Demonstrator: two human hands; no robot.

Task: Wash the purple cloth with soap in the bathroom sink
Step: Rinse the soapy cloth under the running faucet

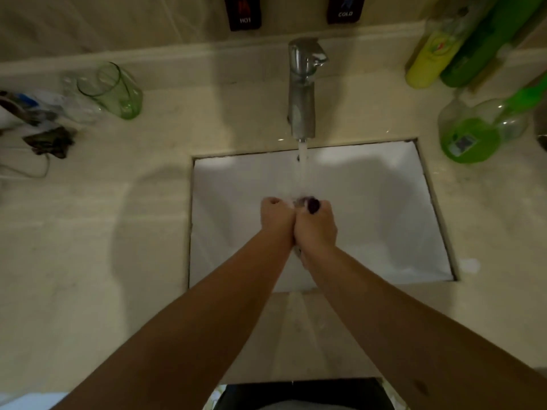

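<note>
purple cloth (313, 205), wadded into a small dark lump, shows only as a bit poking out above the right hand (316, 224), directly under the stream from the silver metal faucet (302, 90) over the white rectangular sink basin (370, 202). both hands are balled together: the right hand's fingers are curled around the cloth, and the left hand (276, 216) is clenched tight against it, apparently squeezing the same bundle, though its hold is hidden. no suds are visible, so whether soap is already on it i cannot tell; judging by the running water, this is wetting or rinsing, with wringing out yet to do. a clear bottle of green liquid (470, 137) stands on the beige countertop (88, 232), to the right of the basin.
</note>
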